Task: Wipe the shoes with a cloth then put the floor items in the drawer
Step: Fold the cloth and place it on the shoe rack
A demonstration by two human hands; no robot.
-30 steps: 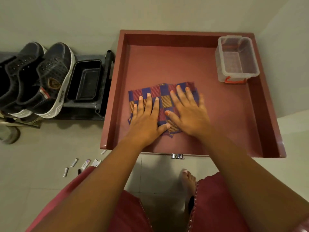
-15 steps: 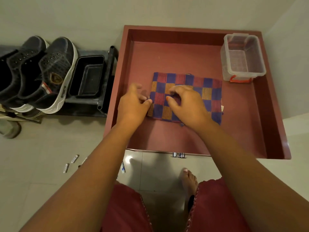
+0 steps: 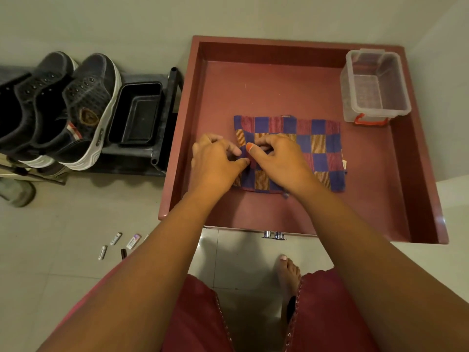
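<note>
Meanwhile, both hands, left [image 3: 215,158] & right [image 3: 276,158], pinch the checked cloth [image 3: 314,153] in the drawer [image 3: 418,158]; risk: small floor items [image 3: 119,243] get overlooked, w/ attention on folding.

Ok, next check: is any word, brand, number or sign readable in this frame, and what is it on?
No text can be read.
Shoe: gold shield-shaped emblem on its side, no lettering legible.
Sole print: dark mark, too blurred to read.
Small floor items: printed labels, too small to read.
Cloth: small edge tag, unreadable.
</note>
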